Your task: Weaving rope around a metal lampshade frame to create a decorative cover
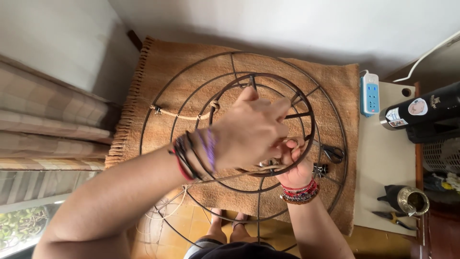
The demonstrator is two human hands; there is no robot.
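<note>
Dark, rusty-brown metal makes up the round wire frame (239,62): concentric rings joined by thin spokes, lying on a fringed tan woven mat (335,81). Pale jute cord (184,116) is knotted along one spoke. The left hand (251,132) reaches over the inner ring, its grip pinched around the cord at the wire. The right hand (294,165), just beneath, is curled closed on the same cord. Scissors (333,153) lie nearby on the mat.
</note>
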